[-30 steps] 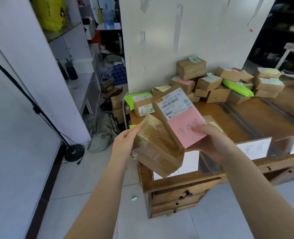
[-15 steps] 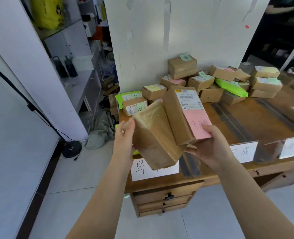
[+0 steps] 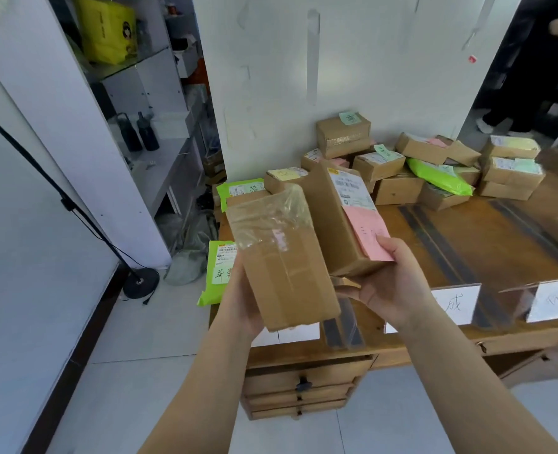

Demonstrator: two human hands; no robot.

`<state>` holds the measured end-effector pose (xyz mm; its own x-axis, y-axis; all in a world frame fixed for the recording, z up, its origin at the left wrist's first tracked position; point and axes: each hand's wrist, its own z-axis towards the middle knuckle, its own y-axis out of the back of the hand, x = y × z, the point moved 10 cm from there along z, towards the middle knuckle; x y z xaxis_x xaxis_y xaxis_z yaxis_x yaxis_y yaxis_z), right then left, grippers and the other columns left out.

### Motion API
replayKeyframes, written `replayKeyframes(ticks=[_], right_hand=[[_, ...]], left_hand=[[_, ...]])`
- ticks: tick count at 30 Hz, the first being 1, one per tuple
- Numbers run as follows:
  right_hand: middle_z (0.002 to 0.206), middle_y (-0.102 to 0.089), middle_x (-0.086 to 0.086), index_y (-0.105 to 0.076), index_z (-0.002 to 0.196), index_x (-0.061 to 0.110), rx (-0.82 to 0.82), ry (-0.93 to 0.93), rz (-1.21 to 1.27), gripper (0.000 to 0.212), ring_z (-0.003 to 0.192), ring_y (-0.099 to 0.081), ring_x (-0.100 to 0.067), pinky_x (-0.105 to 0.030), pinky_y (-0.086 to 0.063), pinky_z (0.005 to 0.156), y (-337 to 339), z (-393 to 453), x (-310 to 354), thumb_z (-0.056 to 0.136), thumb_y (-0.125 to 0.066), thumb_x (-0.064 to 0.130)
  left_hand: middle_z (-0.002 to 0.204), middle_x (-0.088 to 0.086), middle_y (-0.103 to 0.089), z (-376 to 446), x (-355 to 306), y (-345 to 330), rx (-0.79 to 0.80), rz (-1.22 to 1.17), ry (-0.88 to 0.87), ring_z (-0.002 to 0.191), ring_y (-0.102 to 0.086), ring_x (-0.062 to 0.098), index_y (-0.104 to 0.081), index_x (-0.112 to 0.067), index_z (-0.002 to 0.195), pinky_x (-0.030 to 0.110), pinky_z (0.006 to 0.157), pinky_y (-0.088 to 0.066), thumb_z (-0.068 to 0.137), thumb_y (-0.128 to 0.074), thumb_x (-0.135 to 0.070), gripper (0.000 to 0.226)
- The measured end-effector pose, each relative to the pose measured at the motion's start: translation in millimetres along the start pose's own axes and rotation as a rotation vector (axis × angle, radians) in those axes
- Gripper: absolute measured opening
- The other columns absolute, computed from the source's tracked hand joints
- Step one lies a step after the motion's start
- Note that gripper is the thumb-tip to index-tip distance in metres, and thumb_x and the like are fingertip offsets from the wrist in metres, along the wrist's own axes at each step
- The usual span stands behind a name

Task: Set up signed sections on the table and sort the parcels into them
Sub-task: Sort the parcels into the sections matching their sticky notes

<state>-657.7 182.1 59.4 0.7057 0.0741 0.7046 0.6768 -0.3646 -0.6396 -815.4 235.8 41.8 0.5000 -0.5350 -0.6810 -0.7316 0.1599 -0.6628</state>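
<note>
Now, nearest to me, my left hand [image 3: 241, 303] grips the brown cardboard parcel wrapped in clear tape [image 3: 284, 260] from its left side, fingers curled behind it, and my right hand [image 3: 389, 280] clamps the lower end of the second brown cardboard parcel with a white shipping label and pink note [image 3: 343, 217], thumb on the note. The two parcels touch along their long sides. Since a second ago both have dropped and tipped flatter, and the view has pulled back so more of the wooden table [image 3: 467, 231] shows; I judge I have read the pink note and am about to choose a section.

Just beneath my hands, at the table's front edge, stand the white paper section signs [image 3: 457, 304], the left one mostly hidden by the taped parcel. A lime green mailer bag [image 3: 217, 273] hangs over the table's left edge.

Farther back, against the white wall, the unsorted pile of brown boxes and a green bag [image 3: 428, 165] waits, so most of the sorting remains.
</note>
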Motion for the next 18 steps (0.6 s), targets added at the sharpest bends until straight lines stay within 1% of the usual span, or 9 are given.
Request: replayKeyframes(ticks=[2,4,6,8,11,13,14,17,18], right_hand=[[0.125,-0.058,-0.016,-0.051,0.120,0.022,-0.021,0.000,-0.004,0.036,0.112,-0.060,-0.034,-0.061,-0.052,0.078,6.4,-1.4,3.6,0.085,-0.053,0.031],[0.118,-0.061,-0.014,-0.053,0.114,0.022,-0.023,0.025,-0.026,0.028,0.113,-0.059,-0.033,-0.064,-0.048,0.086,12.3,-3.4,11.5,0.087,-0.053,0.029],[0.106,-0.065,-0.010,-0.054,0.118,0.020,0.005,0.081,-0.069,0.040,0.112,-0.060,-0.032,-0.060,-0.050,0.087,14.7,-6.5,22.1,0.079,-0.057,0.028],[0.097,-0.068,-0.007,-0.053,0.121,0.019,0.051,0.135,-0.069,0.049,0.103,-0.063,-0.029,-0.054,-0.055,0.080,13.7,-12.1,31.0,0.074,-0.056,0.028],[0.099,-0.069,-0.006,-0.053,0.121,0.022,0.144,0.169,-0.027,0.043,0.098,-0.066,-0.028,-0.057,-0.053,0.083,10.1,-20.1,37.9,0.078,-0.051,0.029],[0.100,-0.069,-0.006,-0.053,0.120,0.023,0.175,0.157,-0.049,0.043,0.097,-0.066,-0.029,-0.058,-0.053,0.083,11.3,-22.3,41.0,0.078,-0.050,0.031],[0.097,-0.070,-0.006,-0.054,0.119,0.023,0.183,0.142,-0.093,0.043,0.095,-0.068,-0.027,-0.055,-0.055,0.081,12.7,-22.8,41.9,0.077,-0.051,0.031],[0.088,-0.072,-0.002,-0.053,0.118,0.022,0.177,0.102,-0.308,0.046,0.085,-0.071,-0.018,-0.038,-0.059,0.068,17.2,-24.5,41.6,0.073,-0.056,0.030],[0.086,-0.073,-0.001,-0.053,0.118,0.020,0.170,0.092,-0.355,0.048,0.083,-0.072,-0.017,-0.035,-0.059,0.065,19.8,-24.9,40.4,0.071,-0.058,0.030]], left_hand=[[0.081,0.005,-0.074,2.7,6.6,-5.8,-0.004,-0.020,0.023,0.069,-0.071,0.023,-0.066,-0.017,0.095,0.043,0.075,-0.047,0.089,-0.040,-0.052,0.044],[0.080,0.004,-0.074,7.0,10.3,-9.2,-0.021,0.028,0.016,0.072,-0.071,0.022,-0.065,-0.018,0.094,0.043,0.076,-0.048,0.083,-0.047,-0.051,0.039],[0.079,0.003,-0.074,9.9,16.7,-9.8,-0.065,0.084,0.034,0.074,-0.070,0.021,-0.066,-0.021,0.089,0.041,0.074,-0.050,0.086,-0.052,-0.048,0.031],[0.073,0.001,-0.073,11.2,24.1,-8.8,-0.106,0.104,0.041,0.066,-0.070,0.018,-0.065,-0.022,0.082,0.038,0.067,-0.049,0.091,-0.050,-0.048,0.032],[0.059,-0.005,-0.069,11.7,32.7,-10.4,-0.139,0.072,0.005,0.053,-0.067,0.011,-0.059,-0.022,0.080,0.031,0.058,-0.048,0.094,-0.049,-0.039,0.025],[0.056,-0.006,-0.067,13.3,35.5,-9.3,-0.168,0.071,-0.027,0.050,-0.065,0.009,-0.056,-0.021,0.081,0.026,0.053,-0.049,0.094,-0.051,-0.034,0.019],[0.059,-0.005,-0.068,13.8,37.1,-8.4,-0.184,0.061,-0.032,0.053,-0.066,0.010,-0.058,-0.021,0.083,0.027,0.055,-0.051,0.093,-0.054,-0.034,0.017],[0.079,0.000,-0.074,15.0,39.4,3.9,-0.294,0.047,-0.047,0.074,-0.070,0.016,-0.065,-0.021,0.092,0.036,0.074,-0.054,0.085,-0.066,-0.036,0.016],[0.081,0.000,-0.074,15.4,37.8,9.2,-0.328,0.070,-0.078,0.075,-0.070,0.017,-0.065,-0.021,0.093,0.036,0.075,-0.054,0.083,-0.068,-0.035,0.017]])
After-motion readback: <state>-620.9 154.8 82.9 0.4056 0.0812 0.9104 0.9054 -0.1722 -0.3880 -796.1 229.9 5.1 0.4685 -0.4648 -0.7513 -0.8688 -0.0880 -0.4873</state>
